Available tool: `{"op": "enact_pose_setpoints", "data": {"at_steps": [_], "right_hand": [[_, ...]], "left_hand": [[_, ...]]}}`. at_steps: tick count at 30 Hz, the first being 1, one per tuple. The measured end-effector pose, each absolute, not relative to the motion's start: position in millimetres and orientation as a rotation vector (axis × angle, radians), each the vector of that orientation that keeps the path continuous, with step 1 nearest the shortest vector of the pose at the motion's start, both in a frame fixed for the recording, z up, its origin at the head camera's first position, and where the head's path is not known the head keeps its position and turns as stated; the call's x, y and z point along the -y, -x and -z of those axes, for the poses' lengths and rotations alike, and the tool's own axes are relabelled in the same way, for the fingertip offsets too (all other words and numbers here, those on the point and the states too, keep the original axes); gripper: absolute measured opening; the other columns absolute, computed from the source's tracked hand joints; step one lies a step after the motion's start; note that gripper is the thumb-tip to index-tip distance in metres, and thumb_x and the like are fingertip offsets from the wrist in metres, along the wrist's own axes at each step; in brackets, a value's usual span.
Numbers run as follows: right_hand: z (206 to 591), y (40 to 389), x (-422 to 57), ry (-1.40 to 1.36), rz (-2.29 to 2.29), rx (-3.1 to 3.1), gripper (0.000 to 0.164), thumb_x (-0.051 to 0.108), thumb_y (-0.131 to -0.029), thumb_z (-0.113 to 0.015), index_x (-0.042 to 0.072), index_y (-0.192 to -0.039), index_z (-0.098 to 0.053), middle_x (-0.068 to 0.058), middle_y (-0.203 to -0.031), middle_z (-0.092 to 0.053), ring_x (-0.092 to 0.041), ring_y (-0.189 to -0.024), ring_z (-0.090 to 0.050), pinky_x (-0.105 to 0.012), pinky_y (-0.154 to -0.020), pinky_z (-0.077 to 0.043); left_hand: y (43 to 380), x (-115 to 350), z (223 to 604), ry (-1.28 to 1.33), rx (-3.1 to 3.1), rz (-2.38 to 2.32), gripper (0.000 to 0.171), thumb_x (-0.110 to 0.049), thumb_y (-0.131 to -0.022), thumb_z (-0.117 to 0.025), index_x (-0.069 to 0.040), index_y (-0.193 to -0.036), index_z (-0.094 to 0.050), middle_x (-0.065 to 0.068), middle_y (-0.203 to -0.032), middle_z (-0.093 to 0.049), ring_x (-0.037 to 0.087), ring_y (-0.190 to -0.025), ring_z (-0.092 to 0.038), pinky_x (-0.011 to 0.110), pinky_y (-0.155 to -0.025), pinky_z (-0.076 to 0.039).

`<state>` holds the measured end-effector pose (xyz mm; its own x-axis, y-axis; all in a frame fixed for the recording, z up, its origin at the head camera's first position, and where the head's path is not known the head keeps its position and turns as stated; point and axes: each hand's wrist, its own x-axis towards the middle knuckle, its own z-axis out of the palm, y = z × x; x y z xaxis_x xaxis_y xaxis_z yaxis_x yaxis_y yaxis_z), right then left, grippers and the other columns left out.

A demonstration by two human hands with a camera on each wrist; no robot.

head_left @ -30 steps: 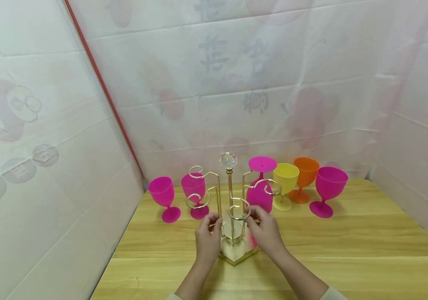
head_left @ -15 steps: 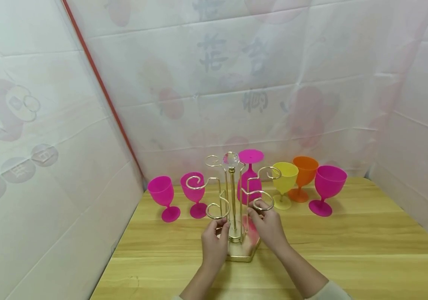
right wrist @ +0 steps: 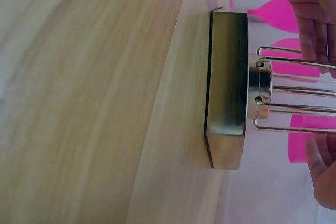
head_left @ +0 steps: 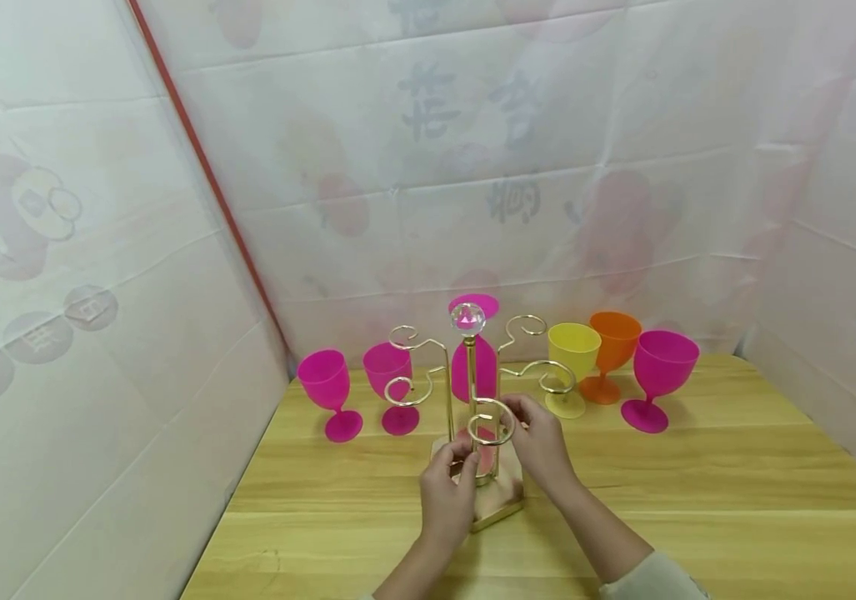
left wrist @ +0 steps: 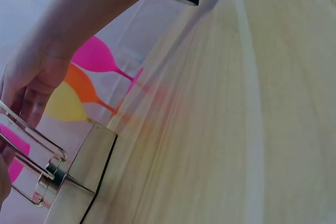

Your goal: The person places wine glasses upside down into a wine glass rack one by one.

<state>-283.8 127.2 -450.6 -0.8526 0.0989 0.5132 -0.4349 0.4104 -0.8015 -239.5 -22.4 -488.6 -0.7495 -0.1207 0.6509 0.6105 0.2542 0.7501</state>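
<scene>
Nothing legible with certainty. White creased sheet at back (head_left: 428, 250) bore large, faded grey Chinese-style characters (head_left: 428, 104) in two columns: left column's top one cut off by upper edge of head view, right column's lower one beside small stroke (head_left: 573, 212); all too pale to read. White sheet at left (head_left: 120, 208) carried three grey printed discs (head_left: 42, 338) in slanting row, single blurred character on each.
</scene>
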Motion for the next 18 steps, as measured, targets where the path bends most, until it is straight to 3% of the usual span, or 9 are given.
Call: {"op": "enact_pose_setpoints", "data": {"at_steps": [7,18], "right_hand": [[447.8,284.5,-127.6,-0.266,-1.38,2.232,0.012,0.008,-0.094,-0.065,0.009,-0.105,-0.071,-0.005,-0.092,-0.073,-0.018,-0.075,-0.068,-0.025,-0.065,-0.057],[448.6,283.8,-130.3,-0.265,-1.31,2.273,0.014,0.008,-0.091,-0.068,0.011,-0.104,-0.071,-0.002,-0.088,-0.073,-0.015,-0.079,-0.067,-0.024,-0.065,-0.055]], "left_hand": [[236.3,20.7,486.8,0.448,1.965,1.554,0.01,-0.001,-0.089,-0.068,0.0,-0.099,-0.067,0.007,-0.09,-0.07,0.016,-0.085,-0.067,0.027,-0.075,-0.06],[233.3,21.1,474.6,0.451,1.943,1.554,0.011,0.01,-0.085,-0.066,0.001,-0.091,-0.068,0.012,-0.084,-0.07,0.026,-0.077,-0.068,0.03,-0.067,-0.061]]}}
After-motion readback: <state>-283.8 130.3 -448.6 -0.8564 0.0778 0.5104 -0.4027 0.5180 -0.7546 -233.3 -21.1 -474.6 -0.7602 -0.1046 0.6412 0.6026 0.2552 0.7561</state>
